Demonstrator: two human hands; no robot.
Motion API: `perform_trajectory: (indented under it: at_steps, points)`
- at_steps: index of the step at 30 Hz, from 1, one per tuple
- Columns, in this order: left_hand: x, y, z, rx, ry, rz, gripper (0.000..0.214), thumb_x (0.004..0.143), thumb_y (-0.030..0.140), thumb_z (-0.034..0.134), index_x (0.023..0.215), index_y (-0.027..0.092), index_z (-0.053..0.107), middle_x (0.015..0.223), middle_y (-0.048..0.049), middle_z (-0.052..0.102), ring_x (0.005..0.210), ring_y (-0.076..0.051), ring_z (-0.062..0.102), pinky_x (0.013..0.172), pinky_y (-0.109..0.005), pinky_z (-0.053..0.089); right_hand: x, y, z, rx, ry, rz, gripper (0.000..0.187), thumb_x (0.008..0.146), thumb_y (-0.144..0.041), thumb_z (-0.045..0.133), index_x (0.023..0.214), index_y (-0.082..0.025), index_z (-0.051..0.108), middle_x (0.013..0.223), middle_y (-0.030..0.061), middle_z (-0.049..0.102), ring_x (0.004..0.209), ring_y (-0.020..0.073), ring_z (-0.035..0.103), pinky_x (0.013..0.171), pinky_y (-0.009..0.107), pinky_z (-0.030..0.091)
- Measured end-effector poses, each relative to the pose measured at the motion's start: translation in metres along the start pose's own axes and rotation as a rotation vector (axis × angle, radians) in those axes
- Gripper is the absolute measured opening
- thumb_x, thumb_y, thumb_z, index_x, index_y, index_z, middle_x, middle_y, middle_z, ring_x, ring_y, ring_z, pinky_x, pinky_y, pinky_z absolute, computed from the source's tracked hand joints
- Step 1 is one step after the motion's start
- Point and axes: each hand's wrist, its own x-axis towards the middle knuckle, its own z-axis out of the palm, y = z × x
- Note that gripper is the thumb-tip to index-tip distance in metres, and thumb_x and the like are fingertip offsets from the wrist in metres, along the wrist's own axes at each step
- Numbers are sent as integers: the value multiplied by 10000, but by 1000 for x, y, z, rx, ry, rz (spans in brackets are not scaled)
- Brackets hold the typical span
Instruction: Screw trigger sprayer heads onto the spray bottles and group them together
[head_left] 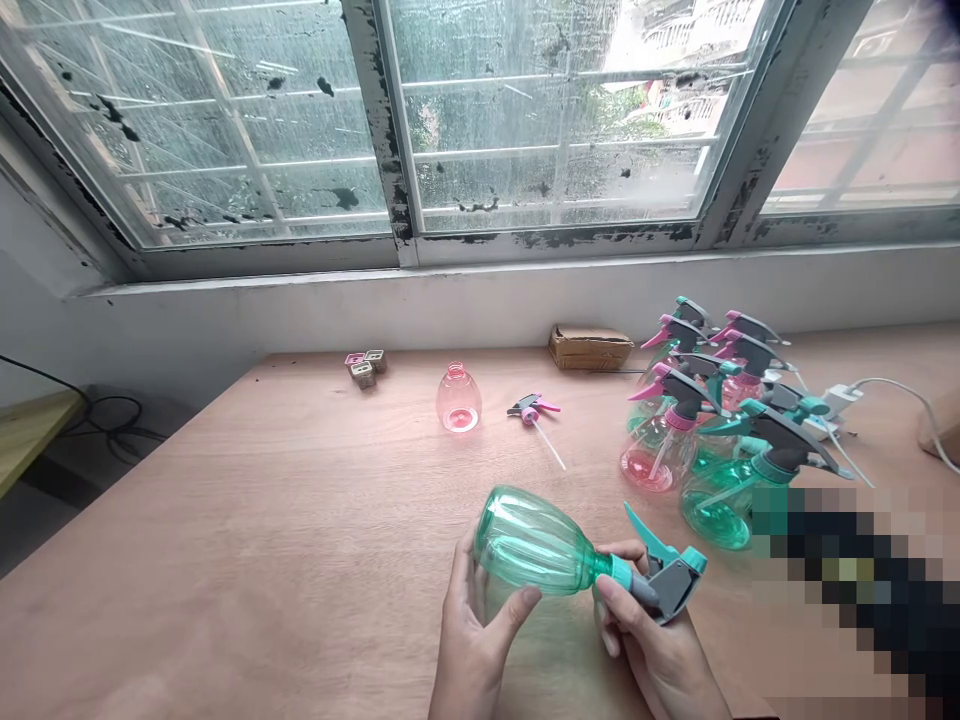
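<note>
A green see-through spray bottle (536,545) lies tilted on its side in the air, held between both hands above the table. My left hand (484,615) cups its rounded body from below and the left, with the thumb across the front. At the neck, my right hand (637,620) has its fingers and thumb closed around the teal collar of the grey and teal trigger head (667,575). Beyond the hands stand a pink bottle (458,402) without a head and, lying beside it, a pink and grey trigger head (531,408) with its white tube.
Several pink and green spray bottles (720,420) with heads stand close together on the right. A cardboard box (591,348) and small square blocks (364,368) sit toward the wall. A white plug with cable (844,398) lies behind the bottles. A blurred dark patch covers the lower right.
</note>
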Motion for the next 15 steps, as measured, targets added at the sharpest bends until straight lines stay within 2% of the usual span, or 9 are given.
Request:
perform_trajectory:
  at_steps: [4, 9, 12, 15]
  points:
    - [0, -2, 0, 23, -37, 6, 611, 764, 381, 921, 1303, 243, 669, 1315, -104, 748, 1350, -382, 623, 1176, -485, 432, 2, 2, -2, 9, 6, -2, 358, 906, -448, 852, 1092, -237, 631, 580, -79, 624, 451, 113, 554, 502, 237, 416]
    - [-5, 3, 0, 46, -41, 43, 780, 694, 421, 966, 1378, 260, 627, 1392, -104, 727, 1401, -379, 584, 1167, -453, 436, 0, 2, 0, -34, 8, -23, 372, 896, -455, 858, 1095, -240, 628, 550, -76, 627, 442, 123, 550, 507, 253, 408]
    - [-6, 7, 0, 12, -33, 20, 711, 805, 541, 863, 1388, 220, 615, 1329, -136, 756, 1323, -391, 649, 1124, -470, 475, -4, 1, 5, -62, 22, -47, 419, 858, -465, 891, 1102, -246, 631, 540, -79, 621, 443, 117, 539, 502, 244, 403]
    - [-4, 10, 0, 19, 35, -23, 636, 871, 569, 796, 1371, 213, 635, 1264, -132, 783, 1246, -382, 702, 1097, -472, 499, -6, 0, 9, -67, 48, -44, 467, 819, -481, 921, 1107, -254, 632, 567, -77, 632, 449, 108, 537, 498, 232, 409]
